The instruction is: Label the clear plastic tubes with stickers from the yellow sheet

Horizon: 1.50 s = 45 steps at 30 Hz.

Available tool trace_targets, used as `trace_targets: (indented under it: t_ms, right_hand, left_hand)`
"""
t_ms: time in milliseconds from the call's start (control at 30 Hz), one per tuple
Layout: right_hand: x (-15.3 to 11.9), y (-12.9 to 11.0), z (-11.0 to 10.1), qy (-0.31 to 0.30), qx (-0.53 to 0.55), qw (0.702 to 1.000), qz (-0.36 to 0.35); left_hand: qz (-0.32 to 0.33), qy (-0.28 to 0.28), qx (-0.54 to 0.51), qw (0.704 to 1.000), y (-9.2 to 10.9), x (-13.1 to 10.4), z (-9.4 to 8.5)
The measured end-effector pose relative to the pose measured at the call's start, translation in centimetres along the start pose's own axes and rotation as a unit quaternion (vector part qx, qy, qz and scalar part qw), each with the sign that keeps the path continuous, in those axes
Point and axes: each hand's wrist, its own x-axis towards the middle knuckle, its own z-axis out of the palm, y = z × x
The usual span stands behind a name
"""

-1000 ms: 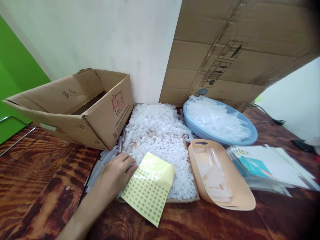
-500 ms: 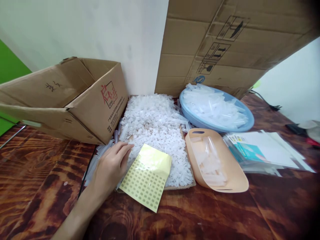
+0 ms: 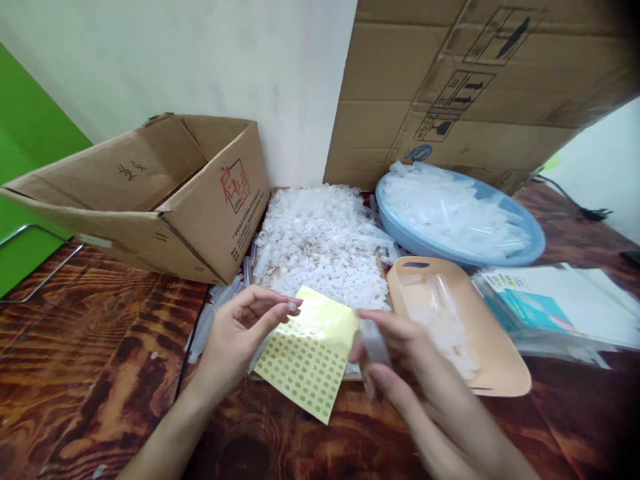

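My left hand (image 3: 243, 330) pinches a small white plastic piece (image 3: 292, 307) between thumb and fingertips, over the left edge of a yellow sticker sheet (image 3: 303, 360). Rows of small round dots cover the sheet's lower part. To the sheet's right, my right hand (image 3: 420, 363) grips a short translucent plastic tube (image 3: 374, 341), blurred by motion. Under the sheet spreads a heap of small white plastic pieces (image 3: 330, 273), clear ones at the back. A peach tray (image 3: 505, 363) beside my right hand holds several translucent tubes (image 3: 443, 313).
An open cardboard box (image 3: 210, 213) stands at the left. A blue basin (image 3: 537, 247) full of translucent tubes sits at the back right, before a large carton (image 3: 390, 80). Flat plastic packets (image 3: 545, 310) lie right of the tray. More tubes (image 3: 213, 317) lie left of the heap.
My right hand has come into view from the right with a tube. My left hand has shifted slightly, now showing a small white piece at its fingertips. The view has turned a little left.
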Motion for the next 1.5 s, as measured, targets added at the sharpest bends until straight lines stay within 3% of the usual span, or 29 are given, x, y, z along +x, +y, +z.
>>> trace_targets:
  t_ms: [100, 200, 500, 833, 1033, 1167, 1267, 1300, 1367, 1500]
  right_hand:
    - [3.0, 0.6, 1.6, -0.057, 0.002, 0.998, -0.001]
    - [3.9, 1.2, 2.6, -0.072, 0.014, 0.997, 0.009]
    - [3.0, 2.1, 3.1, -0.065, 0.064, 0.995, 0.047]
    - [2.6, 2.8, 3.7, -0.06, 0.146, 0.984, 0.082]
    - [2.5, 3.4, 3.6, -0.049, 0.156, 0.983, 0.082]
    - [2.8, 3.5, 3.5, -0.041, 0.144, 0.985, 0.087]
    - [2.8, 3.5, 3.4, -0.018, 0.137, 0.986, 0.093]
    - [2.8, 3.5, 3.4, -0.011, 0.138, 0.986, 0.094]
    - [2.7, 3.6, 3.3, -0.004, 0.148, 0.984, 0.099]
    - [2.3, 3.9, 3.2, -0.003, 0.163, 0.982, 0.095]
  left_hand:
    - [-0.004, -0.015, -0.041, 0.999, -0.4, -0.3, 0.6]
    - [0.006, -0.033, -0.044, 0.999, -0.6, -0.6, 1.2]
    - [0.052, -0.06, 0.051, 0.996, -0.6, -0.7, 2.6]
    - [0.048, -0.072, 0.053, 0.995, -0.6, -0.9, 3.1]
    - [0.083, -0.062, 0.082, 0.991, -0.8, -1.1, 3.9]
    - [0.097, -0.082, 0.128, 0.984, -0.8, -0.4, 3.3]
    - [0.142, -0.069, 0.263, 0.952, -1.4, 0.9, 1.2]
    - [0.168, -0.03, 0.347, 0.922, -1.7, 1.4, 0.3]
    - [0.155, 0.031, 0.549, 0.821, -2.4, 2.5, -1.5]
    - [0.118, 0.02, 0.617, 0.778, -3.6, 3.7, -3.0]
